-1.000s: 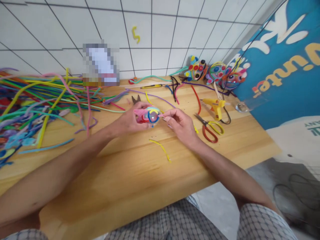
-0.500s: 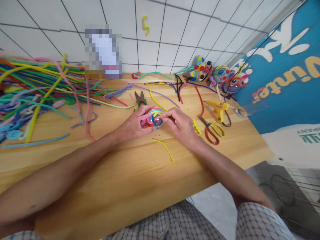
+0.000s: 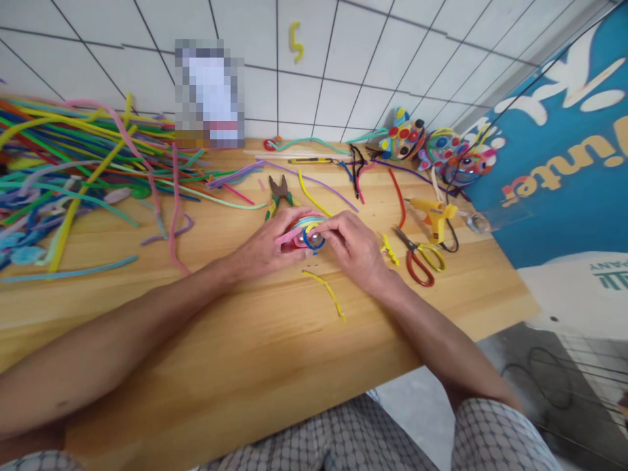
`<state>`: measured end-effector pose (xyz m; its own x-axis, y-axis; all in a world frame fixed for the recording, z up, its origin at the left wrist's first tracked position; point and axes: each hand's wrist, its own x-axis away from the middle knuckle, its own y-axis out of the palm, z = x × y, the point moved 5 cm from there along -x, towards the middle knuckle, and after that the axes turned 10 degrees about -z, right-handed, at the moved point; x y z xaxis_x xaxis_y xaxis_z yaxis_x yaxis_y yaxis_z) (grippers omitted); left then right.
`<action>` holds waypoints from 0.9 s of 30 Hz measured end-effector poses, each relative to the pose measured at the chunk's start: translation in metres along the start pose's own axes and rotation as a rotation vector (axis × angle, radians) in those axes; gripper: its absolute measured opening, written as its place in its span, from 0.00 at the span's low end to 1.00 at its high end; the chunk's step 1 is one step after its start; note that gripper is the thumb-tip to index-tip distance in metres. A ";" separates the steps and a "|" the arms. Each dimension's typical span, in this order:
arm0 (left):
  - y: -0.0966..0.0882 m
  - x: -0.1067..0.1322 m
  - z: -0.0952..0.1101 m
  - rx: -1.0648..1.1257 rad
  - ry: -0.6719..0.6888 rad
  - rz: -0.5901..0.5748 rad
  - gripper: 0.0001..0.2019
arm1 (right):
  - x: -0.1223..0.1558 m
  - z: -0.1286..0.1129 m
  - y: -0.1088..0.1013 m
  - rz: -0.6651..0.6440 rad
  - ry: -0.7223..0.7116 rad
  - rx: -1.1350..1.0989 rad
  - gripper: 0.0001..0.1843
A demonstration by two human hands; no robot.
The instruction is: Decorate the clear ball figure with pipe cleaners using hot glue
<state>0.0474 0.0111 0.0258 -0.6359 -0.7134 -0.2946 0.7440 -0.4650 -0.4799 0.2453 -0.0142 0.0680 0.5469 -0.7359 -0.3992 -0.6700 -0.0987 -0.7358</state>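
Observation:
My left hand (image 3: 265, 245) is wrapped round the left side of a small pipe-cleaner craft (image 3: 314, 239). It has a pink strip, striped bands across the top, and a blue ring with a yellow curl around a clear, shiny part. From the right, the bent fingers of my right hand (image 3: 357, 252) pinch at the craft's edge beside the yellow curl; the fingertips partly hide what they grip. Just below on the table lies a short yellow pipe cleaner (image 3: 326, 291). Behind my left hand are pliers (image 3: 279, 190) with green and yellow handles.
A big heap of coloured pipe cleaners (image 3: 88, 157) covers the left. To the right lie scissors (image 3: 419, 258), twisted yellow bits (image 3: 390, 250) and a yellow glue gun (image 3: 432, 214). Several finished ball-shaped crafts (image 3: 434, 149) and a yellow cutter knife (image 3: 310, 161) sit along the tiled wall.
The whole view has shifted slightly. Both hands stay at the craft, with the right fingers still against its right edge; the craft appears turned a little.

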 end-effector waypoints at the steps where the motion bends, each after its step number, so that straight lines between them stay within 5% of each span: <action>1: 0.000 0.000 -0.001 0.004 0.008 -0.002 0.32 | 0.000 0.001 0.001 0.002 -0.006 0.013 0.10; 15: 0.000 0.001 0.004 0.004 -0.048 -0.012 0.24 | 0.004 -0.003 0.007 -0.006 -0.024 0.022 0.10; 22: 0.002 0.002 0.002 -0.025 -0.083 -0.031 0.27 | 0.013 0.003 -0.005 0.047 0.091 -0.086 0.04; 27: 0.002 0.001 0.006 -0.037 -0.121 -0.051 0.27 | 0.015 0.006 0.000 0.094 0.027 -0.087 0.03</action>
<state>0.0495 0.0064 0.0295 -0.6416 -0.7484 -0.1682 0.7019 -0.4843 -0.5223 0.2567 -0.0210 0.0589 0.4665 -0.7623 -0.4487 -0.7596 -0.0853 -0.6448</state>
